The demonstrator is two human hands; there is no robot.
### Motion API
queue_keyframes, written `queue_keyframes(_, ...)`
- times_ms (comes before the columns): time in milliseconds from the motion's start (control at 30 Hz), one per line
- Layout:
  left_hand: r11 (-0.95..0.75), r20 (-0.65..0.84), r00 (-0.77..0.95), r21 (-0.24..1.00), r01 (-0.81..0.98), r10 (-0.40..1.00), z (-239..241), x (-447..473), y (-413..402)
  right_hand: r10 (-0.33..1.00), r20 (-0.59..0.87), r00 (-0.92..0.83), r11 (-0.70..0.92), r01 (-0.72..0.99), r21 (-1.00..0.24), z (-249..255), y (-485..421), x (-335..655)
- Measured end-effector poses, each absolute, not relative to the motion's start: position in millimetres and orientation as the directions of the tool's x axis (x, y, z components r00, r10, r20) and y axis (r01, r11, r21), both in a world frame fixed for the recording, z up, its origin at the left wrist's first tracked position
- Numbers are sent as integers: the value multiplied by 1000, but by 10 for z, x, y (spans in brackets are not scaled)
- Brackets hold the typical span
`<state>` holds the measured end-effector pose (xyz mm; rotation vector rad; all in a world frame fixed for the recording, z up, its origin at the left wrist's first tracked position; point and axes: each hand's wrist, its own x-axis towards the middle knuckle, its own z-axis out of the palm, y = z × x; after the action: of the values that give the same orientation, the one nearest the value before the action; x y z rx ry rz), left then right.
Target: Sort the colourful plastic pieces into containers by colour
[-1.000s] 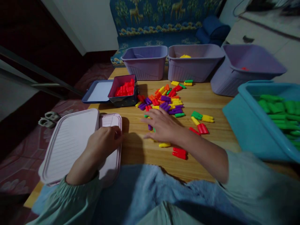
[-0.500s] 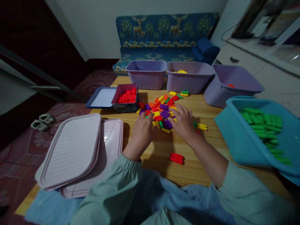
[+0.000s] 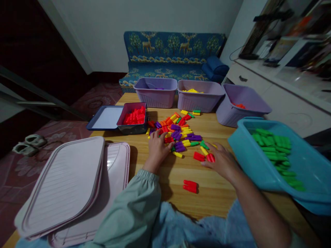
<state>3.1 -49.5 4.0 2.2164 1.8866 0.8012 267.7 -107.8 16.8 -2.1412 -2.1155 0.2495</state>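
A heap of small coloured plastic pieces (image 3: 178, 132), red, yellow, purple, green and orange, lies in the middle of the wooden table (image 3: 207, 193). My left hand (image 3: 157, 148) rests at the heap's near left edge, fingers curled down onto the pieces. My right hand (image 3: 222, 160) lies flat on the table to the right, fingers spread, its fingertips touching a red piece (image 3: 210, 157). Another red piece (image 3: 199, 156) sits just left of it. A pair of red pieces (image 3: 190, 186) lies alone nearer to me.
Three purple bins (image 3: 156, 92) (image 3: 199, 94) (image 3: 241, 105) line the far edge. A blue tub (image 3: 274, 165) of green pieces stands at the right. A dark box (image 3: 133, 119) of red pieces and its lid (image 3: 104, 119) sit at the left. Pink lids (image 3: 67, 186) are stacked near left.
My left hand left the pink lids and came to the heap's left edge. My right hand slid from the heap out to the right, toward the blue tub. The view has tilted upward.
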Motion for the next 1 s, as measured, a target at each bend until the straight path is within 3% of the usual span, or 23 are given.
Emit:
queue_keyframes(200, -237, 345, 71, 467, 852, 936, -55, 27, -482, 986, 104, 130, -48, 818, -574, 95, -520, 2395)
queue_keyframes(300, -252, 357, 75, 482, 839, 931, -63, 24, -486, 984, 145, 107, 20, 734, -679, 179, -380, 2247)
queue_keyframes(400, -256, 356, 74, 496, 830, 931, -63, 16, -488, 981, 192, -17, 128, 802, -584, 451, -518, 2148)
queue_keyframes(433, -252, 352, 71, 500, 829, 933, -62, 13, -489, 986, 143, -89, 151, 841, -519, 570, -627, 2120)
queue_keyframes(567, -231, 330, 59, 511, 828, 942, -58, 10, -489, 882, -375, -286, 206, 949, -239, 935, -1190, 1981)
queue_keyframes(700, -236, 335, 58, 518, 822, 940, -65, 6, -490, 776, -547, -313, 323, 943, -80, 896, -1462, 1812)
queue_keyframes(800, -252, 355, 56, 533, 808, 933, -81, 3, -488, 839, -450, -306, 319, 947, -50, 764, -1261, 1757)
queue_keyframes(900, -257, 375, 36, 562, 786, 927, -96, 3, -482, 961, -210, -179, 178, 984, -23, 678, -791, 1761)
queue_keyframes(1000, -261, 390, 13, 590, 765, 921, -94, 9, -468, 998, -46, -38, 31, 991, -130, 620, -284, 1735)
